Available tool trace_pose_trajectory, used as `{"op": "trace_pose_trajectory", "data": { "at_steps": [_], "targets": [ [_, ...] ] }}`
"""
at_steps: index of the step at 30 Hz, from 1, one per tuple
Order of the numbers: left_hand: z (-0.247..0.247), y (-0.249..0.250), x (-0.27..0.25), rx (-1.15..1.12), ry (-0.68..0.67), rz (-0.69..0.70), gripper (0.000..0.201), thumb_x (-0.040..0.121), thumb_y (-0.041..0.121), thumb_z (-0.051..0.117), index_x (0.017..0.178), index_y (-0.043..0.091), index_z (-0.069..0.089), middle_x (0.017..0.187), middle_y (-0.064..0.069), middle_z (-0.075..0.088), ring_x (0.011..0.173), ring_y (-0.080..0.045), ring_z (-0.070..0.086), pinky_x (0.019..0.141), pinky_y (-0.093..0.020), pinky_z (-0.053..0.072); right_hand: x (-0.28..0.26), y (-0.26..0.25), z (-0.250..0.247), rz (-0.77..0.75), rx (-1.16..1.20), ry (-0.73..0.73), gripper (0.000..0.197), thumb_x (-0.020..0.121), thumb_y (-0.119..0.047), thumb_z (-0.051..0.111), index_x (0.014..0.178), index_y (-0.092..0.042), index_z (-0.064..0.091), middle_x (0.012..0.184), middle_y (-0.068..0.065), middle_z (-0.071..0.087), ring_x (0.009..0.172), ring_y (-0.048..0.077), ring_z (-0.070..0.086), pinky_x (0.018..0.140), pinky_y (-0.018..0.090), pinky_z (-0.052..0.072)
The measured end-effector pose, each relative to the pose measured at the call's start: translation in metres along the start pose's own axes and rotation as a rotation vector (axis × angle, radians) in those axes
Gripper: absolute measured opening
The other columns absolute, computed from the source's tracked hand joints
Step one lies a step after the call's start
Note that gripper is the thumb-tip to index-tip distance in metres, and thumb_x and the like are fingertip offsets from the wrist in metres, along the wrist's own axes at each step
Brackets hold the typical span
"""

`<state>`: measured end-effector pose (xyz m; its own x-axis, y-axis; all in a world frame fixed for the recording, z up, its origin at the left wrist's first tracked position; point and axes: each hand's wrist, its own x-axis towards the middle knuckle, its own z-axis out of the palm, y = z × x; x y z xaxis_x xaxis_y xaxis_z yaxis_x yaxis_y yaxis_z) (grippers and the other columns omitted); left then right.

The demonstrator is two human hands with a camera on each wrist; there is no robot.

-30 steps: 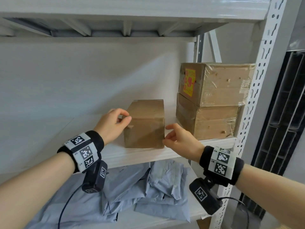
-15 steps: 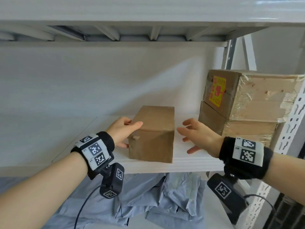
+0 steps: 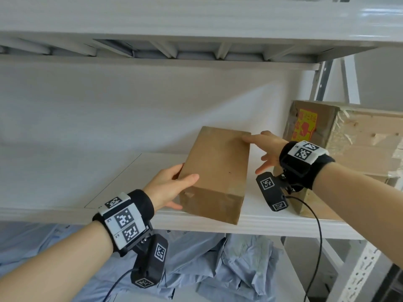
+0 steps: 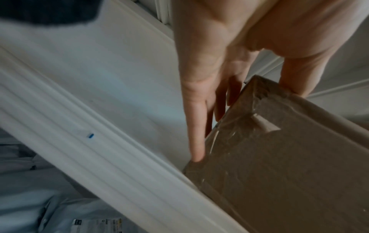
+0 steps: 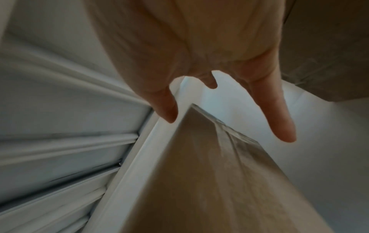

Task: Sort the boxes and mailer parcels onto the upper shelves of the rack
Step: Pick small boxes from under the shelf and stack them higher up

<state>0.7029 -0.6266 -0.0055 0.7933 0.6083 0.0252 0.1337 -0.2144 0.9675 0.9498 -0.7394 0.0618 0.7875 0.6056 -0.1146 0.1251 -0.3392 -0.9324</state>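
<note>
A black wristband (image 3: pixel 142 205) is worn on the left wrist and another black wristband (image 3: pixel 305 168) on the right. Each is wrapped by a white panel printed with black square code markers. A black camera module (image 3: pixel 150 267), also marked with codes, is bracketed beneath each wrist, and a thin black cable (image 3: pixel 316 232) is trailed from it. The forearms are bare.

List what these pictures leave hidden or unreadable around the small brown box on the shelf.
- Head view: the small brown box hides most fingers of the left hand, so contact on its far left side is unseen.
- Head view: the taped cardboard box is cut off by the right edge; the right hand and wristband cover the box beneath.
- Head view: the yellow label print is too small to read.
- Left wrist view: the mailer label is blurred.
</note>
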Motion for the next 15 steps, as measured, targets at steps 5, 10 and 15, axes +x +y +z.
{"op": "trace_pose_trajectory", "data": {
  "at_steps": [5,10,15],
  "targets": [
    [-0.003,-0.005,-0.013,-0.045,-0.024,0.039,0.051,0.087,0.028,0.067,0.135,0.032,0.05,0.127,0.01,0.06,0.112,-0.011,0.06,0.08,-0.046,0.059,-0.016,0.001,0.004,0.029,0.138,-0.082,0.082,0.079,-0.045,0.075,0.147,-0.027,0.031,0.159,0.009,0.012,0.14,0.049,0.021,0.08,0.072,0.048],
    [-0.008,-0.01,-0.018,-0.112,-0.066,0.048,0.061,0.085,0.02,0.07,0.14,0.032,0.045,0.13,0.008,0.058,0.115,-0.015,0.06,0.084,-0.049,0.057,-0.036,0.002,0.011,0.007,0.184,-0.2,0.074,0.08,-0.043,0.074,0.142,-0.028,0.036,0.158,0.007,0.017,0.138,0.048,0.027,0.081,0.071,0.047],
    [-0.014,-0.019,-0.022,-0.16,-0.154,0.047,0.08,0.078,0.014,0.074,0.145,0.034,0.035,0.138,0.007,0.052,0.117,-0.018,0.06,0.088,-0.049,0.055,-0.056,0.005,0.015,-0.115,0.171,-0.22,0.067,0.08,-0.041,0.074,0.136,-0.029,0.039,0.14,0.002,0.044,0.121,0.041,0.05,0.078,0.068,0.051]
  ]
}}
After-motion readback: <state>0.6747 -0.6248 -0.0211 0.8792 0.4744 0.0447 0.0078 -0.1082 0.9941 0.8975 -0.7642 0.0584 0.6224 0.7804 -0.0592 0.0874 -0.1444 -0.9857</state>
